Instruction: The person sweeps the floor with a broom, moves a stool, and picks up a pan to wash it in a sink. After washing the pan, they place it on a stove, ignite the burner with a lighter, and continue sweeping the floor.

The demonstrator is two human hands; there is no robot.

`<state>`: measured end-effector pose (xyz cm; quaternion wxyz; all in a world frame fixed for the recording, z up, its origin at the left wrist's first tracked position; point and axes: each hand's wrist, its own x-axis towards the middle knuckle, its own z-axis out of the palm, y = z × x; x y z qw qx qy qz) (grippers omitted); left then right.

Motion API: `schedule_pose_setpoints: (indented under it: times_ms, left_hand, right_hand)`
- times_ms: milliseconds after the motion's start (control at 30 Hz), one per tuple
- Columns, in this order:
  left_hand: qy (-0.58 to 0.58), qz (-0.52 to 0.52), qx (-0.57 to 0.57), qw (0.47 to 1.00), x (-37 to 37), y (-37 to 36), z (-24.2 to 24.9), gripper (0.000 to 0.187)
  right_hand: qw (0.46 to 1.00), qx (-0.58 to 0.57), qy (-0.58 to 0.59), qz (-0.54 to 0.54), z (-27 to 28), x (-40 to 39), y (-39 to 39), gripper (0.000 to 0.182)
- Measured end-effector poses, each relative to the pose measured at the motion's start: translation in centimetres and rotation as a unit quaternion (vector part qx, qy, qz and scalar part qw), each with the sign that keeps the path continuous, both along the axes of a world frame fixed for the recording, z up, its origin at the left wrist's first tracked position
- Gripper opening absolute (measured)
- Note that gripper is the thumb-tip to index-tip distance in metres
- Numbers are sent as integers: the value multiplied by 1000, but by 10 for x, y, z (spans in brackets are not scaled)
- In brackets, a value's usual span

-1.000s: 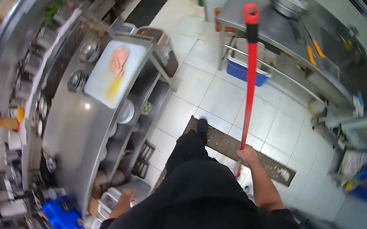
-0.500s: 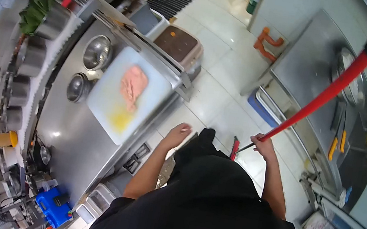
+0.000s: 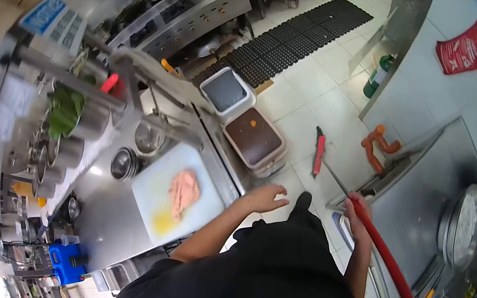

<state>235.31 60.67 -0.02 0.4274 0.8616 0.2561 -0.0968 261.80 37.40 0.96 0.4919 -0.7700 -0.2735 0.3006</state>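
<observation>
One red pole slants through the closed right hand, angling its head floorward, while the left hand stays clear, loosely spread.

A red-handled floor tool is held slanted in the right hand, its narrow red-and-black head angled toward eleven o'clock.

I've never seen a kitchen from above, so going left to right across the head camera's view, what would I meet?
Blue plastic jug, stacked metal bowls, raw meat, left hand, long-handled floor tool's red head, right hand, large round metal bowl.
</observation>
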Motion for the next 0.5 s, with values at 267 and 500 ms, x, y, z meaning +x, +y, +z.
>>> schedule_pose_setpoints:
  times_ms: [267,500]
  left_hand:
    - [66,153,-8,986,29,97,-4,48]
    - [162,205,23,965,24,186,-27,51]
  right_hand:
    - [971,158,157,-93,88,132,149,32]
    - [946,183,213,-160,113,217,276,33]
